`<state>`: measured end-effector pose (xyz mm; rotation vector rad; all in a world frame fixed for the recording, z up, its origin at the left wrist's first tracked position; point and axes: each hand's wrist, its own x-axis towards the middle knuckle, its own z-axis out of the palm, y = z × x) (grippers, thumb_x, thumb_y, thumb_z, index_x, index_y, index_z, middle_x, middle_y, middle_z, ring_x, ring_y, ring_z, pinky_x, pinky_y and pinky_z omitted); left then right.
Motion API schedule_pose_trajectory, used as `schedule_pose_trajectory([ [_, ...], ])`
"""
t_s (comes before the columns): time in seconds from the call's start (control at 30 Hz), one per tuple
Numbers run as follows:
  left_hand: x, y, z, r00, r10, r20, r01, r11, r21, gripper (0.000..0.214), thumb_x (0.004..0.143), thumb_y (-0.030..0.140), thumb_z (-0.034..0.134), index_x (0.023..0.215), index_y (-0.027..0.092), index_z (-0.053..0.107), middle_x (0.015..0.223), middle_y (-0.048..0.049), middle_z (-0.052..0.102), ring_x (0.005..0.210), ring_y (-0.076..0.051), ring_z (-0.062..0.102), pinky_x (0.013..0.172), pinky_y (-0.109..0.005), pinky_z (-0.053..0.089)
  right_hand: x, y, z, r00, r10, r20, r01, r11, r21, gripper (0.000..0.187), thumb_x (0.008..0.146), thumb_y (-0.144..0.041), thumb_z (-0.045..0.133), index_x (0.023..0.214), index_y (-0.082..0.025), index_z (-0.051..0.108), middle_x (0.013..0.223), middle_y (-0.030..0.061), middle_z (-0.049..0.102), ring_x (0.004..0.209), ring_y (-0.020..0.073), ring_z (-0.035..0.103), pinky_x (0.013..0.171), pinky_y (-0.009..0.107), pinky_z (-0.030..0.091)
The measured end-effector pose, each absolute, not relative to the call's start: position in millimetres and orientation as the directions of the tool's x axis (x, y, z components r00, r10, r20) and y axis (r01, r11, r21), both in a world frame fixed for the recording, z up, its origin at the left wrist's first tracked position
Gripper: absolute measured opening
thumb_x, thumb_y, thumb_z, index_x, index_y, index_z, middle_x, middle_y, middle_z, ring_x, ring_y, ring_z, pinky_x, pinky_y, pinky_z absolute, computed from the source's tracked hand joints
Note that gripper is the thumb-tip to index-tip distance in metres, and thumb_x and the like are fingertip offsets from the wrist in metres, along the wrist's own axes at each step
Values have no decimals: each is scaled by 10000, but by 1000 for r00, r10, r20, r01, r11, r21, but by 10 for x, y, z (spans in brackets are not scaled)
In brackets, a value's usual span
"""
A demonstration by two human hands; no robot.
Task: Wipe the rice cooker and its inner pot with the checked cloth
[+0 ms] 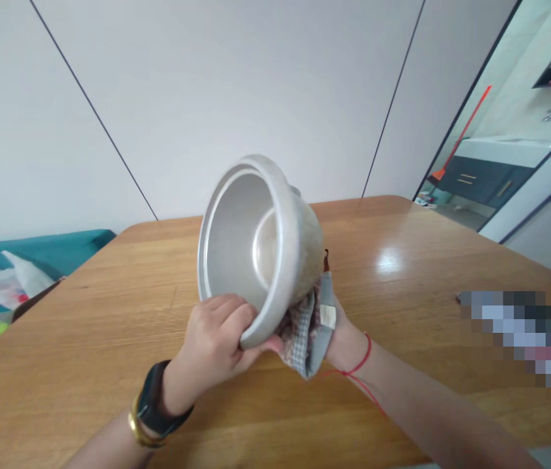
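A silver-grey metal pot (299,241) is held tilted on its side above the wooden table, its round mouth facing left and toward me. The inside looks bare, with a lighter round bottom. My left hand (219,332) is closed over the lower rim, fingers inside and thumb outside. Beneath the pot's outer wall, my right hand (341,335) grips a grey patterned cloth (299,339) with a pale tag and presses it against the metal. Most of the right fingers are hidden behind the cloth and pot.
The wooden table (124,312) reaches to a white panelled wall (236,85). A blurred-out patch (534,339) covers something at the right. White plastic bags (16,280) lie on a teal seat at left. A doorway at right shows a sink cabinet (485,176) and an orange broom (466,130).
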<state>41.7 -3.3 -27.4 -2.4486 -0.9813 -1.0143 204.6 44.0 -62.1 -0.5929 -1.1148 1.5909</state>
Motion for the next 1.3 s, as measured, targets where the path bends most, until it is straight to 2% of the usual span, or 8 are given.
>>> schedule_pose_trajectory([
  [0.13, 362, -76, -313, 651, 574, 497, 712, -689, -136, 294, 951, 307, 540, 681, 191, 522, 569, -2, 570, 483, -143, 519, 469, -272, 350, 2281, 431, -629, -334, 937, -99, -569, -285, -772, 668, 864, -749, 348, 1105, -228, 690, 1058, 82, 754, 999, 268, 693, 838, 465, 558],
  [0.4, 537, -174, -203, 772, 628, 93, 623, -721, -304, 186, 786, 3, 521, 768, 184, 558, 636, -14, 638, 500, -198, 588, 449, -302, 387, 2442, 443, -714, 10, 997, -83, -496, -67, -866, 471, 884, -639, 507, 1145, -288, 682, 1166, 9, 731, 1117, 227, 663, 910, 371, 564],
  [0.6, 440, -189, -16, 688, 715, 125, 704, -617, -351, 207, 774, 7, 535, 738, 209, 561, 593, 3, 639, 497, -232, 626, 454, -329, 395, 2708, 545, -1079, -146, 969, -199, -311, -236, -921, 337, 766, -490, 713, 987, -236, 696, 1009, 52, 760, 979, 253, 699, 806, 380, 574],
  [0.77, 366, -192, -1, 648, 750, 133, 729, -560, -394, 215, 767, -4, 547, 718, 205, 568, 572, -2, 638, 486, -234, 630, 454, -326, 399, 2926, 673, -1081, 115, 990, 84, 36, 80, -996, 445, 681, -456, 792, 1008, -194, 643, 994, 84, 721, 852, 223, 675, 700, 342, 545],
  [0.87, 441, -143, -62, 710, 703, 47, 661, -642, -389, 198, 795, 14, 583, 714, 195, 577, 588, -14, 652, 492, -219, 628, 471, -318, 427, 2918, 642, -874, -41, 996, -75, -111, -80, -991, 364, 785, -528, 667, 925, -197, 616, 749, 24, 681, 571, 159, 602, 481, 266, 452],
  [0.97, 505, -54, -140, 783, 618, 73, 601, -721, -344, 151, 859, 60, 578, 770, 180, 606, 660, -29, 691, 581, -211, 664, 620, -353, 524, 2879, 519, -770, -187, 957, -224, -274, -270, -923, 294, 693, -396, 759, 849, -197, 609, 629, -20, 641, 464, 121, 522, 408, 227, 390],
  [1.1, 388, 11, -147, 790, 508, 344, 592, -777, -213, 277, 945, 306, 583, 1205, 214, 605, 1256, -105, 678, 1173, -277, 618, 1121, -555, 332, 3146, 387, -826, 62, 957, -282, -383, -238, -893, 288, 564, -240, 774, 815, -180, 644, 637, -13, 663, 488, 121, 554, 414, 212, 433],
  [1.3, -13, 220, -294, 571, 660, 489, 751, -660, 14, 422, 902, 377, 634, 1306, 278, 568, 1527, -91, 444, 1353, -293, 471, 1189, -523, 241, 4025, 792, -713, 425, 854, -299, -445, -91, -891, 138, 659, -88, 645, 756, -184, 628, 677, -27, 661, 514, 86, 575, 427, 158, 481],
])
